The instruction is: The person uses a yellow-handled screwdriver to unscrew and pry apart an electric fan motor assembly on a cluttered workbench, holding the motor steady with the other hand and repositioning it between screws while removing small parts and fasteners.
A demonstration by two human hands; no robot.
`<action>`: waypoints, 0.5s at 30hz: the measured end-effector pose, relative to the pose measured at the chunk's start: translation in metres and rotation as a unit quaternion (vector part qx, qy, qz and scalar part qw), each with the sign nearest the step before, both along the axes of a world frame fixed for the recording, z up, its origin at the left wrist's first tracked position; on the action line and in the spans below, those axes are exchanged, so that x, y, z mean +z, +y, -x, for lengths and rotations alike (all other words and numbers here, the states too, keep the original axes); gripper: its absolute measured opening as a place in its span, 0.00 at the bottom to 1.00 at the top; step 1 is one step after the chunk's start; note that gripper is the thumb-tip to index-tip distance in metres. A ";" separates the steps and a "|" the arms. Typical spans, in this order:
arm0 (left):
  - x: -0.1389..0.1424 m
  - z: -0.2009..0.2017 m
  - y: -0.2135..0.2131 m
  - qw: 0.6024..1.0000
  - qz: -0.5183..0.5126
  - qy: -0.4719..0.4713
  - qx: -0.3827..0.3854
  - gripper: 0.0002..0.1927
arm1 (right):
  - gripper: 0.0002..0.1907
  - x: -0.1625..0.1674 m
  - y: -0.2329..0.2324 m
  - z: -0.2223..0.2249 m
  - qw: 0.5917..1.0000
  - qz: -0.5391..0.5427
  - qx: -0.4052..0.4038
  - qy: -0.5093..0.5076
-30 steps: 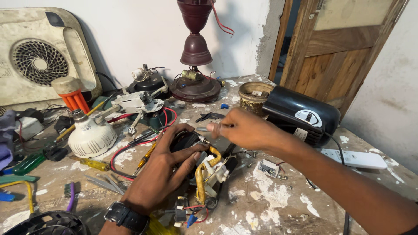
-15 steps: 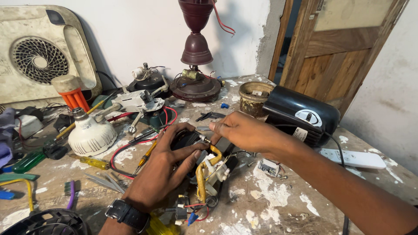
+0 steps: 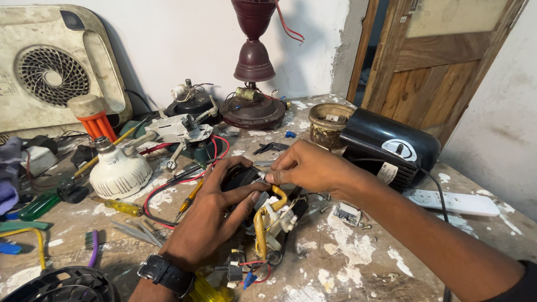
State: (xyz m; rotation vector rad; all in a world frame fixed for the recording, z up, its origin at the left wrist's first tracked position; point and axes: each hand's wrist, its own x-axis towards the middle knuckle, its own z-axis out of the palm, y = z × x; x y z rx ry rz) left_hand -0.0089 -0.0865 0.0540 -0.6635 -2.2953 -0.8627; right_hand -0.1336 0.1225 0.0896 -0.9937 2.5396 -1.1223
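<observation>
Lying at lower centre of the frame on the paint-spattered surface [image 3: 358, 263]: a small dismantled assembly [image 3: 268, 221], long axis running from upper middle down toward the bottom edge, tilted slightly left at its lower end. Black housing at its upper end, white plastic parts in the middle, a curved yellow sleeve [image 3: 260, 229] along its left side, red and blue wire ends [image 3: 250, 273] at the bottom. Left hand [image 3: 210, 221], wearing a black wristwatch [image 3: 166, 274], spread over the assembly's left side, fingers curled around the black upper part and holding it down. Right hand [image 3: 307, 166] reaching in from the right, fingers narrow, pinched on a small pale part at the top of the assembly; what exactly is pinched too small to tell. Just right of the right hand, a black rounded casing [image 3: 391, 148] with a round white label on its face and a tilted white rectangular label lower down. Beyond it at right, a white power strip [image 3: 456, 202]. At middle left, a white bulb housing [image 3: 118, 170] with a yellow-handled screwdriver [image 3: 120, 207] below it and an orange finned part [image 3: 98, 123] above. At upper left, a cream fan casing [image 3: 53, 72] leaning on the wall. At upper centre, a maroon lamp base [image 3: 253, 84]. Next to the casing, a rusty tin [image 3: 327, 124].
</observation>
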 end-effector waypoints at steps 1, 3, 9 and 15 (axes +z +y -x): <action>0.000 0.000 0.000 1.000 0.000 0.002 0.000 0.16 | 0.12 0.001 -0.002 0.000 0.999 0.003 -0.003 0.041; 0.000 0.000 -0.001 1.000 -0.001 0.006 0.000 0.16 | 0.11 0.004 -0.003 -0.002 0.996 -0.004 -0.016 0.092; 0.003 -0.003 0.001 1.000 0.005 0.026 0.002 0.15 | 0.10 0.002 -0.001 -0.020 0.993 0.040 -0.056 0.092; 0.008 -0.010 0.002 1.000 -0.005 0.000 0.025 0.15 | 0.11 -0.012 0.000 -0.034 0.988 0.089 -0.103 0.070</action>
